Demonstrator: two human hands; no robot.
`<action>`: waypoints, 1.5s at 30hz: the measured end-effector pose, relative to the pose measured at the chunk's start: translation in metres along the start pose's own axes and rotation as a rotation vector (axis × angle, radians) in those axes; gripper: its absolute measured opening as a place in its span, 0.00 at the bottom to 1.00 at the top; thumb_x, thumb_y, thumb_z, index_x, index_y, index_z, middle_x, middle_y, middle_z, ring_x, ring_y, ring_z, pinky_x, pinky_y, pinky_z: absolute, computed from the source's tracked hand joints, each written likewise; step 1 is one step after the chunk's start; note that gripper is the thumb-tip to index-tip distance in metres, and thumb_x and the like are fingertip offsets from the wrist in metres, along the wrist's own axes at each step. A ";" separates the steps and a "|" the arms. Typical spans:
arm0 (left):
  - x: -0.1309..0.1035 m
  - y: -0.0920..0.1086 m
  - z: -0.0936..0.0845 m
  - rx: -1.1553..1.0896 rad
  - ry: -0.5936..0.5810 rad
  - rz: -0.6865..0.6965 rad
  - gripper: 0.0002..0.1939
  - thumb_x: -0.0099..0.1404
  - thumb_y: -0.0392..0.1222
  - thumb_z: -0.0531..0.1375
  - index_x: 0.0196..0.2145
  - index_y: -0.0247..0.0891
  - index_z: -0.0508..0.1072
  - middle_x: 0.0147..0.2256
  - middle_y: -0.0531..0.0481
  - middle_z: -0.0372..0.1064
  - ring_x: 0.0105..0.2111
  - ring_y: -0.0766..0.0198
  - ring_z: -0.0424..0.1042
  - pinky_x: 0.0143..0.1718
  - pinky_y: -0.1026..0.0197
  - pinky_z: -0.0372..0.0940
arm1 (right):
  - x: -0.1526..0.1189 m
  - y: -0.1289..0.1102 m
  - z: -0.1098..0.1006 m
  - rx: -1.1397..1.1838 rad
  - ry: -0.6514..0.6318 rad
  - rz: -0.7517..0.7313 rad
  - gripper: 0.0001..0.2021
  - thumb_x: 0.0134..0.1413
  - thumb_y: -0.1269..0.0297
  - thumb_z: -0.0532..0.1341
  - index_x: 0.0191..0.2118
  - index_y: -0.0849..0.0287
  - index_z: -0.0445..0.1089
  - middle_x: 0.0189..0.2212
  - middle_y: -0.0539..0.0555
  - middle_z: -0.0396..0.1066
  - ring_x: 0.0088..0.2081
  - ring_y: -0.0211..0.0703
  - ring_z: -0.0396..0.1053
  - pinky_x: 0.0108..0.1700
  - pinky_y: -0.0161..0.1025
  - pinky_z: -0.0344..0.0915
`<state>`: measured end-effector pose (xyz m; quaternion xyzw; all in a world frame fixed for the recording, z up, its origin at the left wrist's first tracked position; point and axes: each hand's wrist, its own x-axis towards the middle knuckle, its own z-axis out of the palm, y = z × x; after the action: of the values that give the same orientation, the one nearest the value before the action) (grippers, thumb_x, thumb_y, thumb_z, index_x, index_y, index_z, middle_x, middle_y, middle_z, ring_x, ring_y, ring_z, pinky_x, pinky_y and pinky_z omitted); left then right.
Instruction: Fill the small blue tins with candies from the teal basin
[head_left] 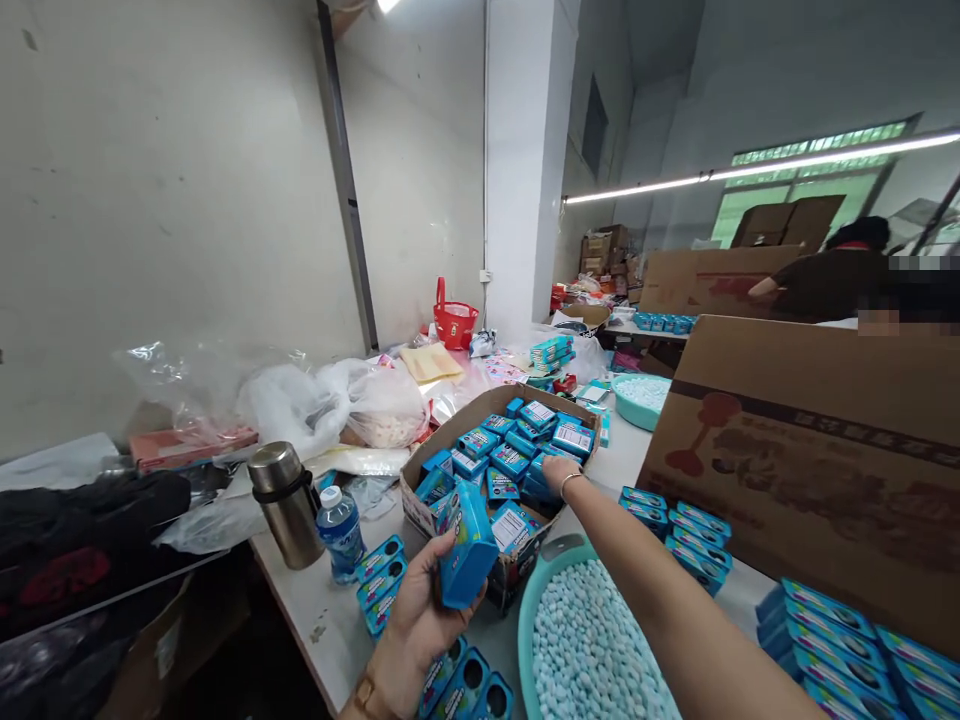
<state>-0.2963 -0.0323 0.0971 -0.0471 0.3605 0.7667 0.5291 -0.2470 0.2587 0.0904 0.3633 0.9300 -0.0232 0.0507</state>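
Note:
My left hand (pixel 424 610) is closed around a small blue candy box (pixel 471 550), holding it tilted in front of the carton. My right hand (pixel 559 474) reaches into an open cardboard carton (pixel 496 572) of similar blue boxes. Its fingers curl over one blue box (pixel 535 482) at the carton's right side; the fingertips are partly hidden. Below the right forearm, a turquoise basin (pixel 527 640) holds many pale blue candies (pixel 592 640). Blue packs with round dark openings (pixel 469 680) stand in rows beneath my left hand.
A steel thermos (pixel 289 510) and a blue-capped bottle (pixel 341 535) stand left of the carton. Plastic bags (pixel 382 400) lie behind them. Stacked blue packs (pixel 832 650) and a large cardboard sheet (pixel 810 450) are on the right. Another person (pixel 840 270) is beyond it.

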 end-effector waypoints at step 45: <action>-0.090 -0.120 -0.015 1.191 -0.854 0.527 0.37 0.64 0.48 0.63 0.67 0.45 0.56 0.48 0.44 0.67 0.49 0.54 0.70 0.57 0.49 0.63 | -0.350 0.005 0.055 2.460 0.079 0.505 0.12 0.56 0.56 0.64 0.33 0.61 0.69 0.23 0.51 0.72 0.19 0.33 0.64 0.23 0.31 0.60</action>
<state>-0.1607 -0.0901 0.0664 0.6318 0.4757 0.4960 0.3586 0.0164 0.0221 0.0747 0.3381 0.1981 -0.8525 -0.3461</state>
